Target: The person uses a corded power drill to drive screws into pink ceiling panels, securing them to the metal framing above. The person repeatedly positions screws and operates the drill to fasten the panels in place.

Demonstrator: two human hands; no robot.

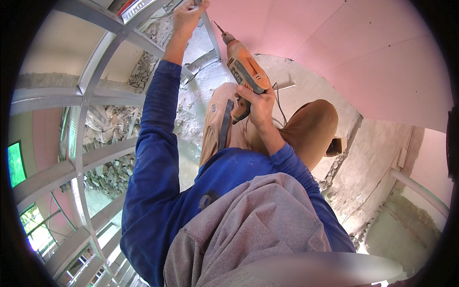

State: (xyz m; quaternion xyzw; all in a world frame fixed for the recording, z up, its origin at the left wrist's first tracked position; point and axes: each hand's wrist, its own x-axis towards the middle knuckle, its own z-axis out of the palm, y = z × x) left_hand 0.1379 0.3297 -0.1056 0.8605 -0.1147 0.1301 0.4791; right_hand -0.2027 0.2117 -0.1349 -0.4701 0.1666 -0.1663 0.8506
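Observation:
My right hand (260,107) is wrapped round the grip of an orange and black power drill (246,67). The drill's thin bit (218,27) points up and to the left, near the pink board (306,28) and apart from my left hand. My left hand (187,19) is raised at the top edge of the view, fingers closed together beside the metal frame. A small greyish thing shows at its fingertips, too cut off to name. The drill's cable (282,107) hangs down behind my right hand.
A curved lattice of metal studs (86,100) runs down the left side. Rubble (107,126) lies beyond it. Pink board panels cover the upper right. A rough, dusty floor (366,165) has a broken groove, and a pale pipe (420,191) slants at the right.

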